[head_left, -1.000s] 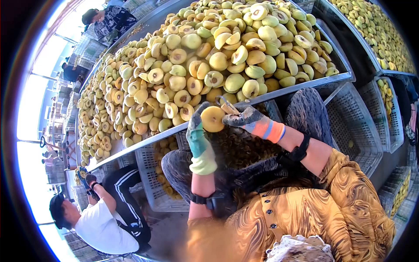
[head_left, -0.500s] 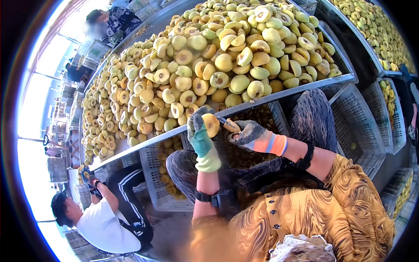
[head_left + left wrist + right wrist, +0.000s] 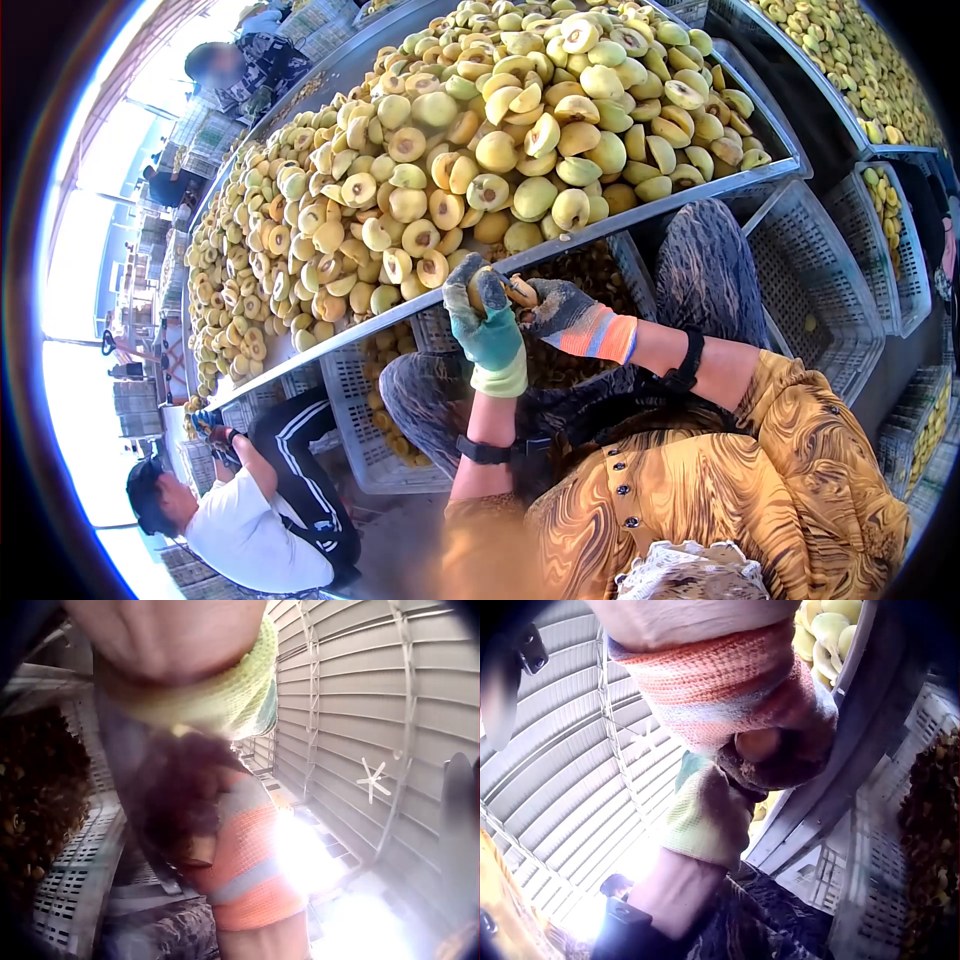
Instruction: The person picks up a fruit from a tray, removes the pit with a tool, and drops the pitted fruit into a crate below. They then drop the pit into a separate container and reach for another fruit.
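My gloved left hand, in a green-palmed glove, grips a yellow peach half just in front of the metal table's edge. Close against it, my right hand holds a tool by its wooden handle. The tool's working end is hidden at the fruit. From the right wrist, the round end of the handle pokes out of the curled dark glove fingers. In the left wrist view the handle shows under the shadowed hands. Beyond them, a heap of peach halves covers the table.
Below my hands a crate holds dark brown scraps. Another crate with peach pieces stands to its left, and a grey crate to the right. A seated person in a white shirt works at the left. The table rim runs just ahead.
The peach half has turned from its round cut face toward edge-on, and the left fingers now cover more of it. The right hand, drawn back half a second ago, is close against the fruit again.
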### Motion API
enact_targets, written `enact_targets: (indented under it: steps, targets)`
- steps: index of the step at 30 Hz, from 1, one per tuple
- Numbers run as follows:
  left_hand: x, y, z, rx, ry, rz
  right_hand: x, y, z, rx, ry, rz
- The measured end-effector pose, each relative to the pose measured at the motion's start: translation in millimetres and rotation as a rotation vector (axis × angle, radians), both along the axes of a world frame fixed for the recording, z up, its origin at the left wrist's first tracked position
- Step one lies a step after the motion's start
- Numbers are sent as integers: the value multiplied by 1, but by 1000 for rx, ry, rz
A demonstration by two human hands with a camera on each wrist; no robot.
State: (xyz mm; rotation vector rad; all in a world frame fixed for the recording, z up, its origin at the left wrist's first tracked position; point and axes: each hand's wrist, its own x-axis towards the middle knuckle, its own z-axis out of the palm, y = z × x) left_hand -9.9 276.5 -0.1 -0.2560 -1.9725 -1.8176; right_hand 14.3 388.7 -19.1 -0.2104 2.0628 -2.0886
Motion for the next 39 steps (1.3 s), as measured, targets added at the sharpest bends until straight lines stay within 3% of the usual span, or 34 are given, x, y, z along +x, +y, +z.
enact_targets:
  steps: [4,8,11,14,18,22,23,27,31,35,36,39]
  targets:
    - [4,7,-2,32,7,-43,-3,6,1,168,62,3]
    - [4,5,-8,-91,-28,-26,-5,5,-3,299,170,22]
    - [7,6,-1,-129,3,-41,-5,13,-1,278,223,136]
    - [8,3,9,142,-236,-317,-9,22,-10,352,67,290]
    - [-2,-4,17,37,-261,-293,-5,36,27,296,-339,424]
    - [-16,-21,-5,141,-409,-455,-1,37,19,407,-226,401]
    - [-17,-24,-3,185,-438,-513,-2,35,21,376,-206,397]
    - [-20,-35,0,259,-573,-692,9,43,40,111,-510,448]
    - [-14,-31,-2,185,-445,-438,9,34,35,1,-664,385]
    - [5,-21,7,208,-372,-306,11,29,32,3,-485,389]
    - [9,-21,6,138,-385,-257,11,28,34,66,-464,393]
    - [5,-26,-1,-423,125,-97,11,30,44,200,-324,439]
